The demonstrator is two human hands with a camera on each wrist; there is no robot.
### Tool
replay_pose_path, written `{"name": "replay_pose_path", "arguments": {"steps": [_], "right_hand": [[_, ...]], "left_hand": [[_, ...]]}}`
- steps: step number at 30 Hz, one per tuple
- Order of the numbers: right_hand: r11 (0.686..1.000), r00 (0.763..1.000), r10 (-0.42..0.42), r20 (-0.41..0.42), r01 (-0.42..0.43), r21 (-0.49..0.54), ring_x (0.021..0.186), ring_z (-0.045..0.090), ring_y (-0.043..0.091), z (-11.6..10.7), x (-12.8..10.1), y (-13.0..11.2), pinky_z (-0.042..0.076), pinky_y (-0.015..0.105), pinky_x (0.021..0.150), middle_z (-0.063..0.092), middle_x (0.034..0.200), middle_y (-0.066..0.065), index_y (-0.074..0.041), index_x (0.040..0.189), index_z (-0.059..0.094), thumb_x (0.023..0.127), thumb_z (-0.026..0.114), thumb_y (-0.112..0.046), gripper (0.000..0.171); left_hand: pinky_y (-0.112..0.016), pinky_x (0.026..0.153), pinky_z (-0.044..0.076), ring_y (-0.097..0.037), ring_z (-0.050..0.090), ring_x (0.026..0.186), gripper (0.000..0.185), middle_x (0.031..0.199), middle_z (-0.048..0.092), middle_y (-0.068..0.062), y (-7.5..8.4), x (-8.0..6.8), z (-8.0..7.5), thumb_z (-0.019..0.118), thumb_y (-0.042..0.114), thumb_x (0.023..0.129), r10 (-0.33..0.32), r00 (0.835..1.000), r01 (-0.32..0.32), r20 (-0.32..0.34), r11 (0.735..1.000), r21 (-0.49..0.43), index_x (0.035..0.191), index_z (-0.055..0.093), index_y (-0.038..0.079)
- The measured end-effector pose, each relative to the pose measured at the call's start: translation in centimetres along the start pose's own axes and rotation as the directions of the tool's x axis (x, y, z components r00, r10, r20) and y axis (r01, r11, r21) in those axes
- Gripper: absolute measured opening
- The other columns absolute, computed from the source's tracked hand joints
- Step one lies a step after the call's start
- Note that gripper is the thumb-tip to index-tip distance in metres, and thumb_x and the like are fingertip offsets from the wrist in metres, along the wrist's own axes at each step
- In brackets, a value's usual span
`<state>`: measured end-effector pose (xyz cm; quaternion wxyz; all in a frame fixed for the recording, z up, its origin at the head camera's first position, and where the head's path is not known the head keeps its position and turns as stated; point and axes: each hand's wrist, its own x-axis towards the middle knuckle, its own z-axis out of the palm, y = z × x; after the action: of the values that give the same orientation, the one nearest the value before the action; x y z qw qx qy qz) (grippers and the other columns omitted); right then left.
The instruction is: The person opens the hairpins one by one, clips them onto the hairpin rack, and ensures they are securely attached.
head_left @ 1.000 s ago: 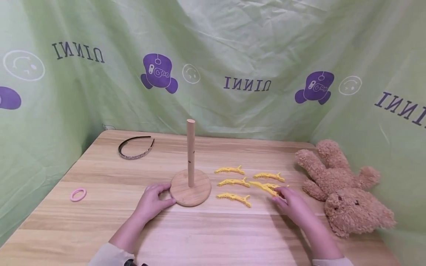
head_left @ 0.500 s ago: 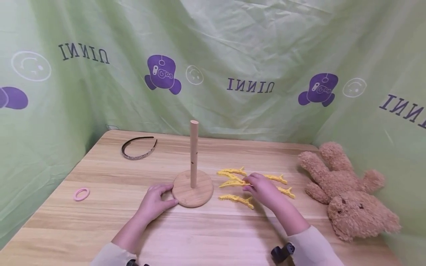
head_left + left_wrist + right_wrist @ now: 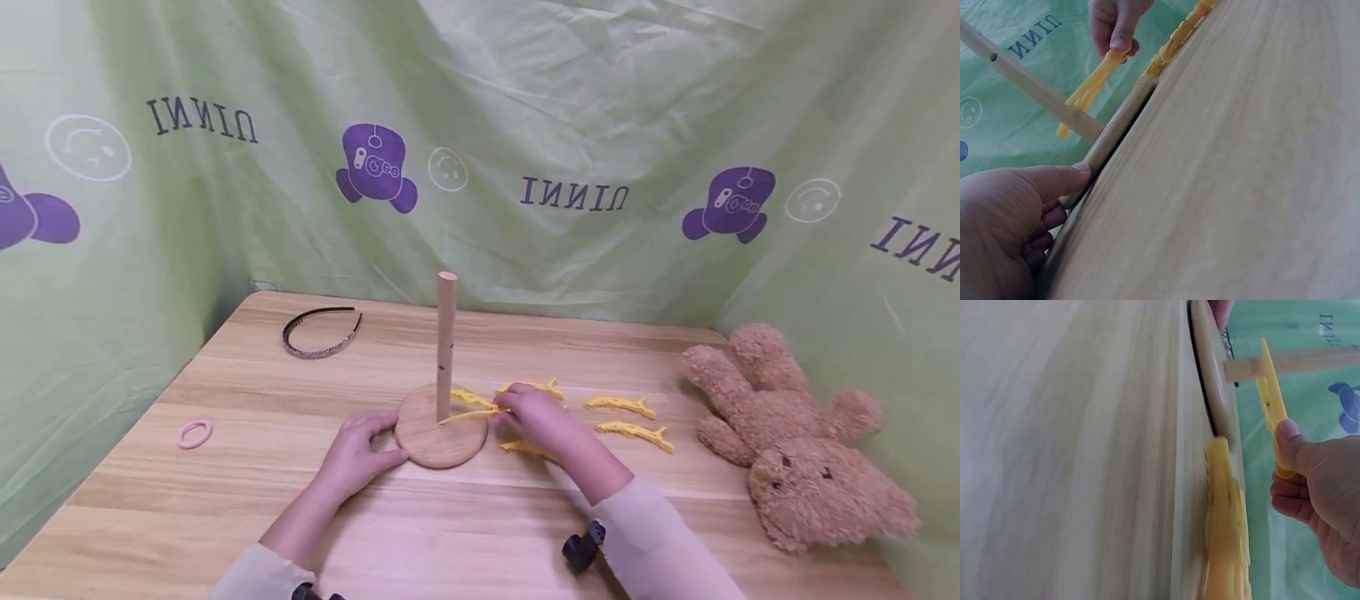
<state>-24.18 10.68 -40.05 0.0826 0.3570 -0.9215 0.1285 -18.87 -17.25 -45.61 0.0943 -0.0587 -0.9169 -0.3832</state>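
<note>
My left hand (image 3: pixel 358 458) grips the left edge of a round wooden base (image 3: pixel 431 448), thumb on its rim and fingers curled round it. An upright wooden post (image 3: pixel 446 350) rises from the base. My right hand (image 3: pixel 536 417) pinches a yellow hair clip (image 3: pixel 1272 394) above the base's right side. The clip's two prongs are spread and point at the post; I cannot tell whether they go round it. More yellow hair clips lie on the table, two of them, an upper clip (image 3: pixel 620 405) and a lower clip (image 3: pixel 635 432), right of my hand; others are partly hidden under it.
A plush bear (image 3: pixel 795 450) lies at the table's right side. A sparkly black headband (image 3: pixel 318 353) sits at the back left, a pink ring-shaped band (image 3: pixel 195 433) nearer the left edge. A green printed curtain (image 3: pixel 480 233) hangs round the wooden table (image 3: pixel 420 533).
My right hand has picked up a yellow hair clip from the table and carried it left to the post, its prongs now spread. My left hand stays on the base.
</note>
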Motion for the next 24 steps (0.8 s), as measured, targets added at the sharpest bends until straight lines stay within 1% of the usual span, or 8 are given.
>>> {"name": "replay_pose_path", "arguments": {"steps": [2,5,11,16,21,24], "right_hand": [[1.000,1.000,-0.021,-0.006,0.021,-0.002,0.077,0.055,0.012,0.3,0.5,-0.3,0.048,0.027,0.071,0.058,0.086,0.000,-0.011,0.095,0.062,0.080,0.059,-0.025,0.021],[1.000,1.000,-0.024,0.015,0.024,0.003,0.075,0.053,0.010,0.7,1.1,-0.8,0.047,0.026,0.070,0.057,0.084,-0.001,-0.010,0.096,0.062,0.080,0.059,-0.025,0.022],[1.000,0.998,0.001,0.062,-0.001,-0.004,0.076,0.053,0.010,1.0,1.8,-1.6,0.047,0.026,0.071,0.057,0.086,-0.001,-0.011,0.099,0.062,0.082,0.057,-0.027,0.024],[1.000,0.996,0.000,0.088,0.001,-0.010,0.078,0.053,0.011,1.0,2.2,-2.0,0.047,0.026,0.072,0.057,0.088,0.000,-0.011,0.100,0.061,0.082,0.056,-0.028,0.025],[1.000,0.996,-0.023,0.088,0.024,-0.009,0.079,0.053,0.011,1.1,2.3,-2.3,0.047,0.025,0.072,0.056,0.088,0.001,-0.011,0.100,0.061,0.082,0.056,-0.029,0.026],[1.000,0.995,-0.014,0.097,0.015,-0.011,0.080,0.054,0.011,1.1,2.1,-2.4,0.048,0.026,0.074,0.056,0.090,0.001,-0.011,0.101,0.060,0.082,0.055,-0.030,0.027]], "left_hand": [[-0.042,0.094,0.035,-0.025,0.045,0.108,0.059,0.110,0.060,-0.008,0.0,0.0,0.1,0.075,0.031,0.061,-0.004,1.000,0.004,0.001,1.000,-0.002,0.112,0.057,0.009],[-0.042,0.095,0.034,-0.025,0.045,0.108,0.059,0.110,0.060,-0.008,0.1,0.0,0.1,0.075,0.032,0.061,-0.004,1.000,0.004,0.004,1.000,0.000,0.113,0.057,0.010],[-0.043,0.095,0.034,-0.025,0.045,0.108,0.059,0.110,0.059,-0.008,0.3,0.0,0.1,0.075,0.032,0.061,0.001,1.000,-0.001,0.003,1.000,0.002,0.113,0.057,0.010],[-0.044,0.096,0.033,-0.025,0.045,0.109,0.060,0.112,0.059,-0.008,0.3,0.0,0.0,0.074,0.033,0.062,0.008,1.000,-0.008,0.003,1.000,0.007,0.114,0.056,0.010],[-0.043,0.096,0.034,-0.026,0.045,0.109,0.060,0.111,0.059,-0.008,0.2,-0.1,-0.1,0.074,0.033,0.062,-0.001,1.000,0.001,0.007,1.000,0.010,0.113,0.056,0.009],[-0.044,0.096,0.033,-0.026,0.044,0.109,0.059,0.111,0.059,-0.009,0.2,0.0,-0.1,0.074,0.033,0.062,-0.001,1.000,0.001,0.010,1.000,0.008,0.113,0.056,0.009]]}}
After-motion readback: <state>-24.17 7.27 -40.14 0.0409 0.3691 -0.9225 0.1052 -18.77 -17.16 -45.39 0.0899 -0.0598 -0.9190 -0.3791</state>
